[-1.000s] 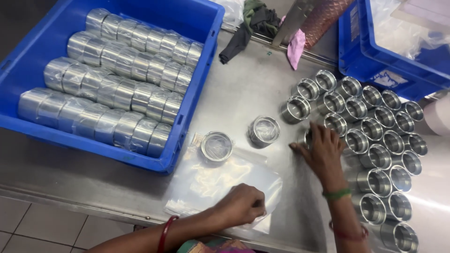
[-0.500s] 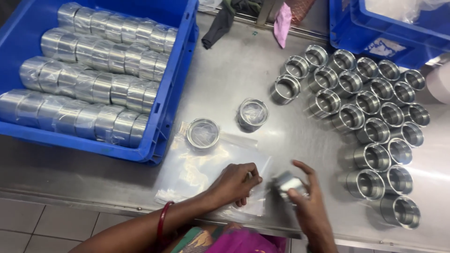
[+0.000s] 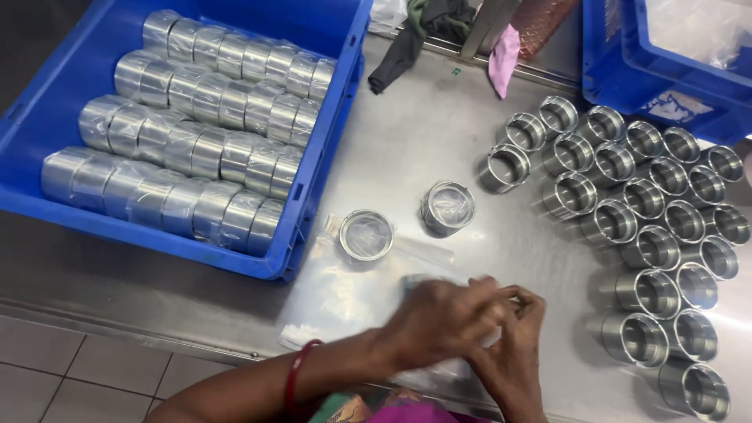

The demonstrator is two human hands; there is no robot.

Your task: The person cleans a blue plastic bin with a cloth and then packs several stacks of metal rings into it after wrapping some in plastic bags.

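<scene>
Head view: four rows of bagged metal rings (image 3: pixel 188 149) already packed in the blue crate (image 3: pixel 47 102) at the table's (image 3: pixel 423 117) left edge; two more wrapped rings (image 3: pixel 366 233) standing near its middle; some two dozen bare rings (image 3: pixel 650 204) waiting toward the right edge. Judged partway done, much left. Left hand (image 3: pixel 439 321) and right hand (image 3: pixel 513 348) brought together at the near edge over clear plastic bags (image 3: pixel 345 290), fingers curled; whatever lies between them blurred, grip impossible to tell.

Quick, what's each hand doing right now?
Left hand: fingers curled over a clear bag; grip cannot be told.
Right hand: fingers bent against the left; contents hidden.
</scene>
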